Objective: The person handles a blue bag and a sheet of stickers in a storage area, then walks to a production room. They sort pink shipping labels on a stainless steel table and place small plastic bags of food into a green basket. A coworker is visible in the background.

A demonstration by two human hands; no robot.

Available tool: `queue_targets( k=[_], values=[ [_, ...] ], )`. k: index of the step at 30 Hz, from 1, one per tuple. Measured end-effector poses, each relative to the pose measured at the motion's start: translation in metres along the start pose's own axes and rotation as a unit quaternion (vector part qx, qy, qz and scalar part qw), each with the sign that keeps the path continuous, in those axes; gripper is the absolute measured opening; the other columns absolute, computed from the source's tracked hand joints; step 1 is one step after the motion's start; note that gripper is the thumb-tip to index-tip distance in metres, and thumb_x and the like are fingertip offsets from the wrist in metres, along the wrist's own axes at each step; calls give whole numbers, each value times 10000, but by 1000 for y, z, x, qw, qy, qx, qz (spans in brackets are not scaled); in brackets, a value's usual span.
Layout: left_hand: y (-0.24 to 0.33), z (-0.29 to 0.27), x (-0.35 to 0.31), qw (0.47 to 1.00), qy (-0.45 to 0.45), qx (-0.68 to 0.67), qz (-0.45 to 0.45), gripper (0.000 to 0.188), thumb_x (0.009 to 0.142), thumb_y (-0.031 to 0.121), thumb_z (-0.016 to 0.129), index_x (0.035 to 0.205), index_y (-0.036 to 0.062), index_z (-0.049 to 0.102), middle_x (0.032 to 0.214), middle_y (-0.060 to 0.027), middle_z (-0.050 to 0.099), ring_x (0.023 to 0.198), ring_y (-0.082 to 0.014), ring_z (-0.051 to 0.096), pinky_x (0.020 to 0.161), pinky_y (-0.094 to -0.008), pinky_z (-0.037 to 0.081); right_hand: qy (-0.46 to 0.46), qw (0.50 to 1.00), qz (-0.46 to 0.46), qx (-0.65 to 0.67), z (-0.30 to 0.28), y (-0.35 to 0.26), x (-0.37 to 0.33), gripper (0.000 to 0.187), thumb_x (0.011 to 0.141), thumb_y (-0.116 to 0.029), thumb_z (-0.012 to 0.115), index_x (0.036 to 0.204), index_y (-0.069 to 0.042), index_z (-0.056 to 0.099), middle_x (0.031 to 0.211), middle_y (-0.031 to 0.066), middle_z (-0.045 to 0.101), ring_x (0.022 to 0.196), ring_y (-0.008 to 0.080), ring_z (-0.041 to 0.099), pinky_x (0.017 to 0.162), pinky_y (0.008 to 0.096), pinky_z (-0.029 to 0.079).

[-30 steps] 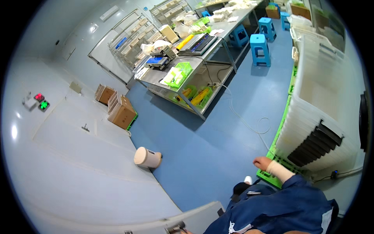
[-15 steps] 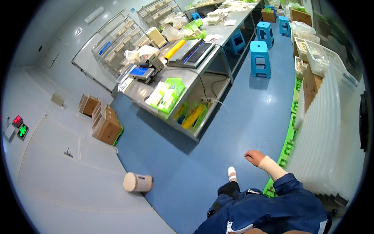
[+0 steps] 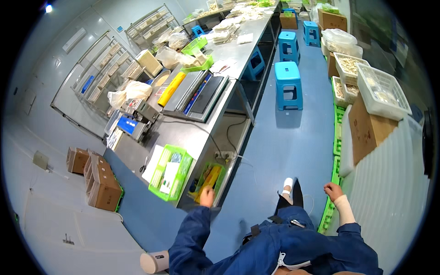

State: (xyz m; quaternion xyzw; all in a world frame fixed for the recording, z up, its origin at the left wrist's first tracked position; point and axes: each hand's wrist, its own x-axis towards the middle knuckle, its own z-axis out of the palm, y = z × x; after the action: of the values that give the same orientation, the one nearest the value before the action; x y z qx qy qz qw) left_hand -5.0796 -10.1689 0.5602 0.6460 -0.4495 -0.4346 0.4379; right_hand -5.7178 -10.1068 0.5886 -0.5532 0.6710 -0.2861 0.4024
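Note:
My left hand (image 3: 207, 196) hangs in front of the steel table's near corner, its fingers curled into a loose fist with nothing visible in them. Behind it, on the lower shelf, a green basket (image 3: 219, 179) holds a yellow item (image 3: 211, 178); I cannot tell any contact with it. On the tabletop above stands a green basket (image 3: 184, 166) of white packets. To the right, my right hand (image 3: 333, 190) is also curled, no object showing, beside stacked translucent plastic sheets or trays (image 3: 385, 183). A light cuff covers that wrist.
The steel table (image 3: 183, 140) runs away on the left with a sealing device (image 3: 142, 112) and a flat black-topped machine (image 3: 206, 96). Blue stools (image 3: 288, 75) stand along the blue aisle (image 3: 270, 137). Cartons (image 3: 366, 128) and white crates (image 3: 382, 87) line the right; a bin (image 3: 154, 262) is lower left.
I have moved forward, closer to the table and stools. My left hand has come into view by the table corner; my right hand has shifted right in the picture and stays curled.

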Motion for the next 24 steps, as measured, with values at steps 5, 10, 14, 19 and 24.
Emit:
queue_targets(
  k=[5,10,14,19,24],
  values=[
    [158,215,133,975,-108,-196,16,232,857,127,520,1065,26,503,914,-99,596,777,-158,585,695,-287,475,44,984,47,166,-31,7,149,131,791,-80,515,844,19,584,723,92,610,655,139,581,615,278,475],
    [188,299,201,955,-258,-136,-48,234,900,148,468,1090,16,503,978,-93,589,827,-153,582,726,-272,466,-3,998,-59,-1,-60,-95,322,158,808,-116,525,857,22,583,743,93,619,665,158,586,632,272,472],
    [212,314,263,958,-201,-163,-124,238,906,144,454,1097,8,498,966,-87,590,808,-135,580,705,-251,467,-74,988,-90,104,-57,-155,459,164,822,-117,515,907,12,569,787,82,616,682,150,579,637,272,470],
    [198,320,388,968,-86,-191,-139,210,896,115,444,1059,2,513,935,-96,596,770,-138,585,663,-245,469,-186,961,-110,173,-26,-259,628,170,833,-113,505,942,6,558,816,64,605,722,134,574,652,265,472],
    [214,351,531,964,-27,-235,-121,204,891,102,434,1048,-5,510,921,-99,598,753,-142,587,652,-243,475,-230,954,-80,176,16,-311,787,152,829,-86,496,931,9,556,806,63,600,699,125,568,635,247,471]
  ],
)
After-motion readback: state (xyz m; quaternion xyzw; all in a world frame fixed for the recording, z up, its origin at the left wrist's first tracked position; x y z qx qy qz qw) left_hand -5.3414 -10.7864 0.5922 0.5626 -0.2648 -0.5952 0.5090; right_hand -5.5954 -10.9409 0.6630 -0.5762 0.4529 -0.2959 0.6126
